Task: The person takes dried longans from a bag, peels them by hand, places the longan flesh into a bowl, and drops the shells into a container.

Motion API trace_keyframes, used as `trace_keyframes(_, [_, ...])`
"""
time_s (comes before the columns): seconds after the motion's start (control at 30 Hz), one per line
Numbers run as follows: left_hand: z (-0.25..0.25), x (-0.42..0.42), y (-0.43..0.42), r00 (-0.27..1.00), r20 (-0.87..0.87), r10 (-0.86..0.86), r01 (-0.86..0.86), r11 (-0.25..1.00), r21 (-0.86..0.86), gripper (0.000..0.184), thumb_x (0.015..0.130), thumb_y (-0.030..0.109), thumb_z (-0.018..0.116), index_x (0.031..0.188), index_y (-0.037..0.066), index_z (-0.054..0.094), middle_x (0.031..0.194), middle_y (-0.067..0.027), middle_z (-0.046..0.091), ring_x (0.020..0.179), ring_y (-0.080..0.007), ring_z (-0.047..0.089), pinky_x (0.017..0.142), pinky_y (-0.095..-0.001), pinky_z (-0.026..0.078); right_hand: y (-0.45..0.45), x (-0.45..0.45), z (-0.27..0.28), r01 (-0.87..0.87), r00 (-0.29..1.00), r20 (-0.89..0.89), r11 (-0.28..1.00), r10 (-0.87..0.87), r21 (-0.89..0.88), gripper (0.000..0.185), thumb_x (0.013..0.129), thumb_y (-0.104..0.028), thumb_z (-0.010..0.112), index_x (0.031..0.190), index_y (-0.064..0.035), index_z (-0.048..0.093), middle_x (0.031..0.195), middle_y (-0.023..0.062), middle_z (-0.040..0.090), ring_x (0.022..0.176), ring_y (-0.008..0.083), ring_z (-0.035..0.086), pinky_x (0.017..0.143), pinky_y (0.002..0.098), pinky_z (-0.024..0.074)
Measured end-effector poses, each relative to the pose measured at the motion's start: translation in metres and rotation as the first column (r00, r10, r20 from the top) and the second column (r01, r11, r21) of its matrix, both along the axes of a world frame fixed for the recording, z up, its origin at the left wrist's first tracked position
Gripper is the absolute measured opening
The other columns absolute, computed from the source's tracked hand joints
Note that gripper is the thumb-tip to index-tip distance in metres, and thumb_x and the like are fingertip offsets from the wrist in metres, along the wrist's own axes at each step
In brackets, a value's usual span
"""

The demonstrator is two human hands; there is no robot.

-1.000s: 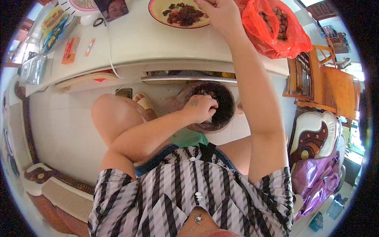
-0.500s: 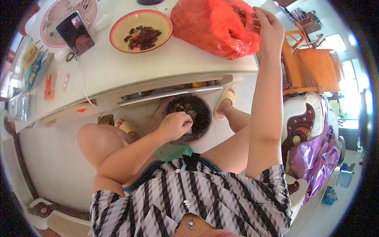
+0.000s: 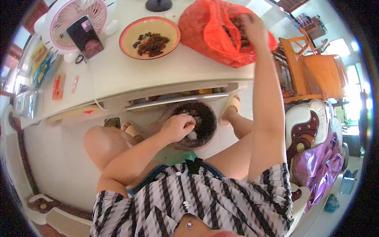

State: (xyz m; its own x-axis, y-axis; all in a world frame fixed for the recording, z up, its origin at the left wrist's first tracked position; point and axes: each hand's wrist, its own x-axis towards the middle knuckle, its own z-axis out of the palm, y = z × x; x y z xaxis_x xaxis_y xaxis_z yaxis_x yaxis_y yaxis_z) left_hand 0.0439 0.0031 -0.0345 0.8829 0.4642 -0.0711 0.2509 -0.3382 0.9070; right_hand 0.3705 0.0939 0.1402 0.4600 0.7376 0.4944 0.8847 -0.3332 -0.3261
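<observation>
A red plastic bag (image 3: 221, 35) lies on the white table, its mouth open over small brown round items. My right hand (image 3: 252, 29) reaches into the bag's opening; its fingers are blurred and partly hidden. Lower down, my left hand (image 3: 179, 127) hangs over the left part of a dark round bin (image 3: 207, 130), fingers curled and pressed together; what they hold, if anything, is too small to name. A white object (image 3: 192, 136) and other bits show inside the bin. Left of the bag is a yellow bowl with a pink rim (image 3: 128, 42), holding dark brown pieces (image 3: 153, 44).
On the table (image 3: 114, 77) are a pink and white fan (image 3: 73, 17), a phone (image 3: 87, 39) with a cable, an orange packet (image 3: 59, 87) and a dark round base (image 3: 158, 4). A wooden chair (image 3: 323, 75) is at right, above purple fabric (image 3: 316, 166).
My right hand has gone from above the bowl, past the bag's right edge, into the bag's opening. My left hand stays over the bin. The camera view has shifted.
</observation>
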Motion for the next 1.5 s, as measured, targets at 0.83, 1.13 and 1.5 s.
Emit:
trace_keyframes(0.83, [-0.021, 0.000, -0.010, 0.952, 0.216, 0.217, -0.159, 0.953, -0.258, 0.035, 0.083, 0.012, 0.053, 0.117, 0.005, 0.048, 0.109, -0.0074, 0.052, 0.104, -0.0184, 0.048, 0.091, -0.0300, 0.036, -0.172, -0.206, -0.173, -0.045, -0.472, -0.880, 0.999, -0.043, -0.025, 0.030, 0.089, -0.036, 0.042, 0.097, -0.0088, 0.051, 0.062, -0.0023, 0.044, 0.048, 0.0061, 0.037, 0.039, 0.0206, 0.0270])
trace_keyframes(1.13, [-0.019, 0.002, 0.001, 0.953, 0.217, 0.213, -0.156, 0.955, -0.251, 0.033, 0.077, 0.012, 0.062, 0.108, 0.004, 0.055, 0.104, -0.0106, 0.054, 0.100, -0.0218, 0.051, 0.087, -0.0297, 0.038, -0.174, -0.206, -0.190, -0.186, 0.128, -0.990, 0.982, 0.066, 0.041, 0.033, 0.091, -0.028, 0.040, 0.090, 0.0005, 0.055, 0.063, 0.0020, 0.051, 0.054, 0.0087, 0.044, 0.048, 0.0236, 0.0356])
trace_keyframes(1.5, [-0.019, -0.001, 0.002, 0.950, -0.020, 0.311, -0.194, 0.541, -0.819, 0.032, 0.082, 0.012, 0.056, 0.113, 0.008, 0.052, 0.096, -0.0060, 0.056, 0.084, -0.0150, 0.055, 0.067, -0.0265, 0.050, -0.177, -0.202, -0.195, -0.231, 0.469, -0.877, 0.973, 0.101, -0.011, 0.024, 0.081, -0.021, 0.055, 0.091, 0.0011, 0.060, 0.083, 0.0165, 0.061, 0.077, 0.0267, 0.060, 0.070, 0.0313, 0.0450])
